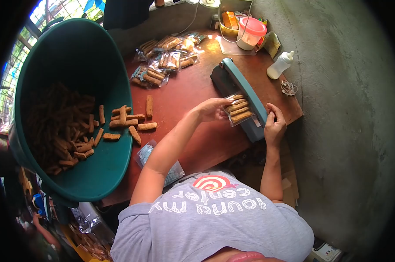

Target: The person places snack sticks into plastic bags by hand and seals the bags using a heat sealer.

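Observation:
A teal bag sealer [245, 87] stands slantwise on the red-brown table, its long pressing arm lying down along the top. My left hand [213, 109] pinches a clear plastic bag of biscuit sticks [238, 108] by its left side. The other side of the bag lies against the sealer, where the arm hides its edge. My right hand [274, 126] is at the near end of the arm, its fingers curled against it. Loose biscuit sticks [126, 118] lie left of my left hand, spilling from the mouth of a big green tub [114, 174].
Filled bags [167, 56] are heaped at the back of the table. Flat packaging bags [173, 174] lie by my left forearm. A baby bottle [280, 65], a coiled cord [289, 88] and a pink-lidded container [252, 32] sit by the grey wall [341, 109].

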Available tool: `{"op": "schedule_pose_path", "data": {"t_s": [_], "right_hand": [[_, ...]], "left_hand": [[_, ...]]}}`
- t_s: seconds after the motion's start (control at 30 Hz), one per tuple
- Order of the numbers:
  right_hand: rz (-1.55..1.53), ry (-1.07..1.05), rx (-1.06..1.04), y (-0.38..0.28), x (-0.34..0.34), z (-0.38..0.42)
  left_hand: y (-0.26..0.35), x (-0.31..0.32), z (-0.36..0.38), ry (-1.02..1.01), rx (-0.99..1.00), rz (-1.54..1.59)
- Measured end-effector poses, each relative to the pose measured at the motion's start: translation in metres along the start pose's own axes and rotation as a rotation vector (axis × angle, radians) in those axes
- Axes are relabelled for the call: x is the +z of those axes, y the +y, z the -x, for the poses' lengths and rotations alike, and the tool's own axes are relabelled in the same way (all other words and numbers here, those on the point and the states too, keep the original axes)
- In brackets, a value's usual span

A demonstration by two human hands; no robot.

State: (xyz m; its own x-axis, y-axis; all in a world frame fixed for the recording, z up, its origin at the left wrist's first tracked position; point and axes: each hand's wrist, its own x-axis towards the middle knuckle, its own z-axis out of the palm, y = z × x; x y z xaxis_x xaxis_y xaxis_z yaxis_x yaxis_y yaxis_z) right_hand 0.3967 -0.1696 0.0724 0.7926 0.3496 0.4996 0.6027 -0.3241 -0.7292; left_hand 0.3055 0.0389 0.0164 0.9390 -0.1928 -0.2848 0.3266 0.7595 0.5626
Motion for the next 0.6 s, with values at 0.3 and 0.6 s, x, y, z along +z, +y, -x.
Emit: {"op": "schedule_pose_path", "data": {"t_s": [0.3,0.6], "right_hand": [[-0.032,0.001,-0.03,0.0,0.0,0.002],[-0.038,0.024,-0.025,0.009,0.004,0.002]], "left_hand": [[-0.015,0.011,0.009,0.049,0.042,-0.02],[-0.027,0.016,0.011,0.146,0.073,-0.02]]}}
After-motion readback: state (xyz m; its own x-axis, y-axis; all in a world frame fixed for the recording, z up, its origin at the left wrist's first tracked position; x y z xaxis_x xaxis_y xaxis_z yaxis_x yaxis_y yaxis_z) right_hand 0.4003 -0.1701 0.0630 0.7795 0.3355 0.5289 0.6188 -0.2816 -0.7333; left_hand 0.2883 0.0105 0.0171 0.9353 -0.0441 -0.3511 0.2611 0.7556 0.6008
